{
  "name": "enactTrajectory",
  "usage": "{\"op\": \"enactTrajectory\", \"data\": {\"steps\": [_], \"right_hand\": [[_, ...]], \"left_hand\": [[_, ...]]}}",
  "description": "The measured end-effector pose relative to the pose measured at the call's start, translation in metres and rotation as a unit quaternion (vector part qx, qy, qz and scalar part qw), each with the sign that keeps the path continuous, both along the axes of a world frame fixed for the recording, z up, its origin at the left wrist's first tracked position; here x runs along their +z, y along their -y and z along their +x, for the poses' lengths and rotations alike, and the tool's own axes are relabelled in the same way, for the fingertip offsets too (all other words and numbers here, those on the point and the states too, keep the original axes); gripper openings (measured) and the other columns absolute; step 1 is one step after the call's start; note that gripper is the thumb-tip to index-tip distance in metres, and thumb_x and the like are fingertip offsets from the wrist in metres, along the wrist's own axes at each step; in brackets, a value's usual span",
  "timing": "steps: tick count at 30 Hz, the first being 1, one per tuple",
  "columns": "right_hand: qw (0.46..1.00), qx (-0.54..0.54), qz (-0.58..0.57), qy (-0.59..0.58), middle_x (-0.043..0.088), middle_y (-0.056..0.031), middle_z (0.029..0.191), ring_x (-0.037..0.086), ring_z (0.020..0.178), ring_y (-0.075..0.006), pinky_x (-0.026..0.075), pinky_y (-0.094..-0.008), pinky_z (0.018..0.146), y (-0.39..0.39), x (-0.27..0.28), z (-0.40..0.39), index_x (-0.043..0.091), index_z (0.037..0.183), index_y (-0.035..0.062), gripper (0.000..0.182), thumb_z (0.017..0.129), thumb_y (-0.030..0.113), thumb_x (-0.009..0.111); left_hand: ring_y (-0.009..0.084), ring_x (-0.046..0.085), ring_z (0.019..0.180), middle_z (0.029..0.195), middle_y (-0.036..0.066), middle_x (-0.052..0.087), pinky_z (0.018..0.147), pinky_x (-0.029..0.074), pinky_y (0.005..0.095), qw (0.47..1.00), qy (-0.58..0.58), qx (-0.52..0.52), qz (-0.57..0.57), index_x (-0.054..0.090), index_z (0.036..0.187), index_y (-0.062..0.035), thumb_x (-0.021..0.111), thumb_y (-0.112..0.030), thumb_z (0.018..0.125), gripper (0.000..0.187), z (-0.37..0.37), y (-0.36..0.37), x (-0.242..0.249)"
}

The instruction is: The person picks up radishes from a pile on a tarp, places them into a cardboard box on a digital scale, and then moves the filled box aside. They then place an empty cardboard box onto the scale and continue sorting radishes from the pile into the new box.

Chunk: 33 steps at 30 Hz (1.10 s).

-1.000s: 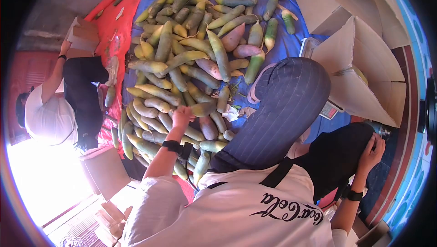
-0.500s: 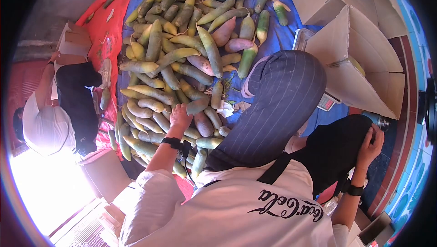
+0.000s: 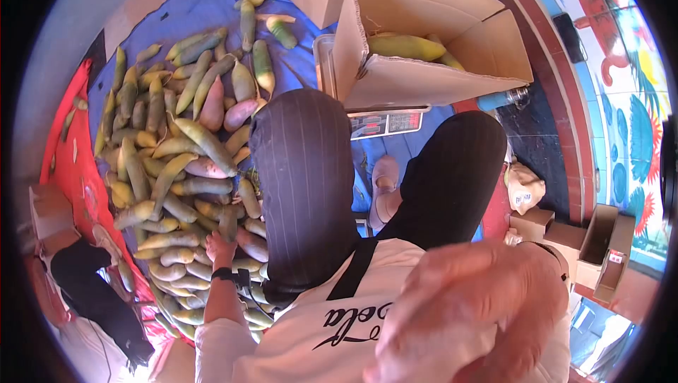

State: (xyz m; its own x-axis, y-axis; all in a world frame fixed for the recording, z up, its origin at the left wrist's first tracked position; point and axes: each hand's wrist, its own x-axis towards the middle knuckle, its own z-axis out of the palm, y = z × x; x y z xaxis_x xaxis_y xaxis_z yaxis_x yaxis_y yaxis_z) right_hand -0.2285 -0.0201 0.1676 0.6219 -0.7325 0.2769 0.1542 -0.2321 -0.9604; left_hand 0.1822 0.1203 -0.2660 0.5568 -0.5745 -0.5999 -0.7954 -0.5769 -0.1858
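Note:
Many green radishes (image 3: 169,238), with a few pinkish ones (image 3: 212,104), lie heaped on a blue sheet. At the heap's lower edge, my left hand (image 3: 220,249) is closed on the end of a green radish (image 3: 227,223). Close to the camera and blurred, my right hand (image 3: 473,305) is raised in front of my shirt; its fingers are smeared by motion and I cannot make out whether anything is in them.
An open cardboard box (image 3: 438,83) holding green radishes stands on a scale (image 3: 387,124) ahead of my knees. Smaller boxes (image 3: 597,256) and a bag (image 3: 525,186) are at the right. Another person (image 3: 95,291) is at the left, beside a red sheet (image 3: 83,171).
The view has swung right, bringing the box and scale nearer the centre. My right hand has left my knee and come up close to the camera. My left hand remains on the radish.

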Motion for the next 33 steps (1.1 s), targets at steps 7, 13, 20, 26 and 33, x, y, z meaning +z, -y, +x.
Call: {"op": "enactTrajectory", "data": {"steps": [7, 13, 20, 26, 33], "right_hand": [[0.979, 0.039, 0.097, 0.176, 0.062, -0.0136, 0.098, 0.06, 0.087, -0.0276, 0.045, -0.0364, 0.077, 0.002, 0.012, 0.022, 0.073, 0.093, 0.0099, 0.017, 0.078, 0.016, 0.066], [0.925, 0.104, 0.107, 0.349, 0.05, -0.0218, 0.12, 0.052, 0.109, -0.0327, 0.043, -0.0377, 0.091, -0.026, -0.029, 0.046, 0.069, 0.098, 0.0036, 0.016, 0.083, 0.004, 0.063], [0.776, 0.04, 0.211, 0.593, 0.042, -0.029, 0.127, 0.045, 0.118, -0.0394, 0.04, -0.0439, 0.098, -0.065, -0.024, 0.08, 0.065, 0.099, -0.0046, 0.016, 0.085, -0.003, 0.059], [0.843, 0.164, 0.126, 0.497, 0.042, -0.0298, 0.126, 0.046, 0.118, -0.041, 0.04, -0.0459, 0.098, -0.031, -0.026, 0.044, 0.065, 0.1, -0.0051, 0.016, 0.086, -0.002, 0.058], [0.897, 0.164, 0.051, 0.407, 0.045, -0.0288, 0.125, 0.052, 0.11, -0.0388, 0.043, -0.042, 0.092, -0.038, -0.02, 0.028, 0.066, 0.099, -0.0035, 0.016, 0.087, 0.002, 0.058]], "left_hand": [[0.0305, 0.045, 0.118, 0.123, 0.015, 0.046, 0.099, 0.039, 0.0376, 0.999, 0.006, -0.037, 0.018, 0.046, 0.121, -0.007, 0.079, -0.035, 0.058, 0.076, -0.003, 0.005, 0.006], [0.0337, 0.048, 0.113, 0.117, 0.018, 0.05, 0.096, 0.041, 0.0381, 0.997, -0.079, 0.013, -0.021, 0.053, 0.114, -0.0073, 0.081, -0.034, 0.05, 0.075, -0.018, 0.012, 0.021], [0.0288, 0.058, 0.097, 0.105, 0.02, 0.06, 0.088, 0.046, 0.0357, 0.951, -0.232, 0.135, -0.154, 0.055, 0.115, 0.0005, 0.082, -0.024, 0.05, 0.074, -0.001, 0.003, 0.018], [0.0233, 0.059, 0.094, 0.107, 0.015, 0.06, 0.084, 0.046, 0.0329, 0.905, -0.322, 0.194, -0.197, 0.049, 0.121, 0.0033, 0.078, -0.02, 0.058, 0.073, 0.01, 0.001, 0.036], [0.0192, 0.056, 0.094, 0.104, 0.008, 0.059, 0.085, 0.044, 0.0307, 0.771, -0.512, 0.298, -0.233, 0.048, 0.119, -0.001, 0.069, -0.012, 0.069, 0.056, -0.027, 0.025, 0.117]]}}
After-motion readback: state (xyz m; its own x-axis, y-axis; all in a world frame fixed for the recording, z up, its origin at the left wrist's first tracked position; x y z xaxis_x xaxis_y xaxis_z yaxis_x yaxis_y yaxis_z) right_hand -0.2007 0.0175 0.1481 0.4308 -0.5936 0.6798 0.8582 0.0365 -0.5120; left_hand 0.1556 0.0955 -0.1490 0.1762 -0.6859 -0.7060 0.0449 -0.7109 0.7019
